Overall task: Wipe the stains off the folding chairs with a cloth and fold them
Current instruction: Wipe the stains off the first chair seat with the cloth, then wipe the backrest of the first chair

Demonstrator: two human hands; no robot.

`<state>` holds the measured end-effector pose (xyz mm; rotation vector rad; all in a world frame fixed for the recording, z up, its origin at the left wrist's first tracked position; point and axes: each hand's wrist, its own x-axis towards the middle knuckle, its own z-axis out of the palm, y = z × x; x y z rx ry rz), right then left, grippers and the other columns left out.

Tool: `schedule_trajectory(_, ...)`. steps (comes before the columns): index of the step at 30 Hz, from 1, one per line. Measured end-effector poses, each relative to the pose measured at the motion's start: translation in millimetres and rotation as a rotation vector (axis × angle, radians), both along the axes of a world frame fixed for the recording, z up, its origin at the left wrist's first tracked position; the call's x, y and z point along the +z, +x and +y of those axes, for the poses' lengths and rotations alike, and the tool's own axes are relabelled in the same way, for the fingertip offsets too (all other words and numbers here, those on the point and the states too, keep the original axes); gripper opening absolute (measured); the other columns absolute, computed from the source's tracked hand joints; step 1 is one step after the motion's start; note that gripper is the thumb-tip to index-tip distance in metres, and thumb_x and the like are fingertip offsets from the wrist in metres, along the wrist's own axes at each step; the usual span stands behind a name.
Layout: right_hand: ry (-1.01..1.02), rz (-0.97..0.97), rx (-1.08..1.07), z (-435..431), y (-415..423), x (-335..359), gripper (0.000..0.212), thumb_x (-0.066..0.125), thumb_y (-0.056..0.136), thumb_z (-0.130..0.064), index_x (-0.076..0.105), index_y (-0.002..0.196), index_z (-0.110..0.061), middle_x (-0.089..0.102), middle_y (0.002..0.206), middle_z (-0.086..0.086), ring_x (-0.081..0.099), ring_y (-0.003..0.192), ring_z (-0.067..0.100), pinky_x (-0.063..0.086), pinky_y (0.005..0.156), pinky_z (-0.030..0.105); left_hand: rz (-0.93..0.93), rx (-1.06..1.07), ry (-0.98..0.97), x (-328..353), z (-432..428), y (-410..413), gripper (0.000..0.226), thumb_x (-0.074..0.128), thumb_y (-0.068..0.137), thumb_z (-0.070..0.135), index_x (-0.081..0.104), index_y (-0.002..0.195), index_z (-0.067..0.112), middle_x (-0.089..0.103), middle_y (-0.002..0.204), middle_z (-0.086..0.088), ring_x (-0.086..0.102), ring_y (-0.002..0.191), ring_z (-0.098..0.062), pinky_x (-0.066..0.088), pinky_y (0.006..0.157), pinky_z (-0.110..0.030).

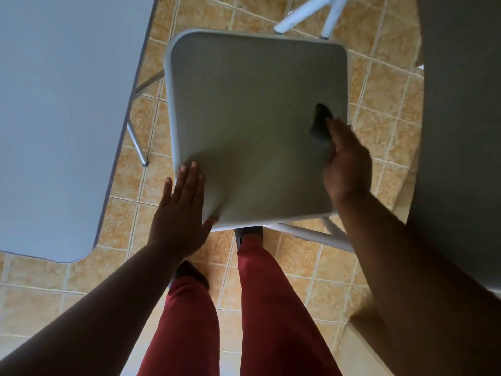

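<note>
A grey folding chair [244,109] stands unfolded below me, its square seat facing up. My right hand [347,164] holds a small dark cloth [321,123] against the seat near its right edge. My left hand [181,213] lies flat with straight fingers on the seat's near left corner. The chair's white legs [311,234] show under the near edge. No stain is plain on the seat.
A grey table [59,118] with metal legs [137,145] stands close on the left. Another grey surface [461,131] fills the right side. White legs of another chair [311,12] show at the top. Tan tiled floor [379,104] surrounds the chair; my red trousers are below.
</note>
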<state>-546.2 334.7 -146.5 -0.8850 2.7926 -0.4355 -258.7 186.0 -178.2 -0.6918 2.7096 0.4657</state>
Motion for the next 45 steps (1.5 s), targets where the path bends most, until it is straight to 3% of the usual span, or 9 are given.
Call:
schedule_trajectory(4,0.328,-0.043,-0.232,13,-17,-26,0.054,0.040,0.095,-0.002,0.036,0.145,-0.023,0.041,0.148,0.011,0.036,0.135,0.038,0.037,0.106,0.053,-0.013,0.005,0.003,-2,2,7,0.090,0.058,0.089,0.048,0.019,0.151,-0.004,0.008,0.162,-0.021,0.005,0.151,-0.034,0.018,0.119,-0.056)
schedule_trajectory(9,0.291,-0.139,-0.309,14,72,-38,0.051,0.043,0.095,-0.009,0.038,0.144,-0.020,0.040,0.148,0.014,0.044,0.129,0.039,0.042,0.099,0.049,-0.014,0.017,0.024,-7,4,13,0.088,0.058,0.089,0.047,0.020,0.151,-0.002,0.009,0.162,-0.020,0.007,0.151,-0.033,0.019,0.119,-0.055)
schedule_trajectory(14,0.223,-0.146,-0.162,-14,177,-33,0.053,0.052,0.086,0.003,0.049,0.136,-0.013,0.048,0.140,0.021,0.048,0.125,0.044,0.049,0.091,0.056,-0.017,0.024,0.024,-7,5,14,0.092,0.059,0.087,0.049,0.018,0.152,-0.002,0.008,0.163,-0.019,0.006,0.151,-0.033,0.018,0.119,-0.055)
schedule_trajectory(20,0.061,-0.307,0.121,-22,231,-4,0.048,0.059,0.088,-0.009,0.052,0.134,-0.021,0.058,0.134,0.007,0.058,0.118,0.029,0.053,0.088,0.050,-0.050,0.012,0.026,-3,3,20,0.092,0.061,0.088,0.046,0.015,0.153,0.000,0.006,0.162,-0.020,0.004,0.151,-0.034,0.018,0.120,-0.054)
schedule_trajectory(25,-0.083,-0.367,0.130,-37,186,40,0.044,0.057,0.093,-0.008,0.051,0.136,-0.016,0.058,0.134,0.005,0.055,0.122,0.019,0.047,0.102,0.036,-0.078,0.068,0.075,19,7,17,0.091,0.050,0.091,0.056,0.013,0.153,0.001,0.001,0.163,-0.018,0.000,0.151,-0.032,0.015,0.121,-0.052)
schedule_trajectory(30,-0.014,-0.313,0.262,-57,93,110,0.046,0.052,0.094,-0.004,0.048,0.138,-0.016,0.053,0.138,0.008,0.051,0.126,0.023,0.041,0.107,0.038,0.090,0.117,0.191,73,20,-33,0.088,0.039,0.094,0.059,0.008,0.153,0.002,-0.009,0.162,-0.015,-0.010,0.149,-0.029,0.004,0.123,-0.046)
schedule_trajectory(36,0.099,0.111,0.579,-91,-63,229,0.046,0.047,0.092,-0.005,0.050,0.137,-0.013,0.054,0.135,0.016,0.054,0.119,0.036,0.046,0.097,0.044,0.342,0.132,0.358,139,57,-139,0.097,0.013,0.085,0.070,0.010,0.153,0.001,-0.007,0.162,-0.016,-0.009,0.150,-0.029,0.005,0.123,-0.047)
schedule_trajectory(41,0.547,0.473,0.944,-139,-166,280,0.039,0.049,0.088,-0.018,0.059,0.125,-0.011,0.061,0.116,0.020,0.054,0.107,0.041,0.046,0.088,0.049,0.488,0.097,0.480,174,112,-197,0.094,0.011,0.090,0.071,0.015,0.152,0.000,-0.003,0.162,-0.015,-0.007,0.149,-0.029,0.010,0.122,-0.047)
schedule_trajectory(45,1.037,0.486,0.836,-117,-189,274,0.033,0.047,0.093,-0.033,0.061,0.119,-0.019,0.057,0.125,0.012,0.050,0.116,0.037,0.040,0.097,0.049,0.499,0.030,0.556,180,155,-213,0.095,0.025,0.090,0.071,0.001,0.153,0.005,-0.011,0.162,-0.010,-0.011,0.150,-0.025,0.000,0.122,-0.040)
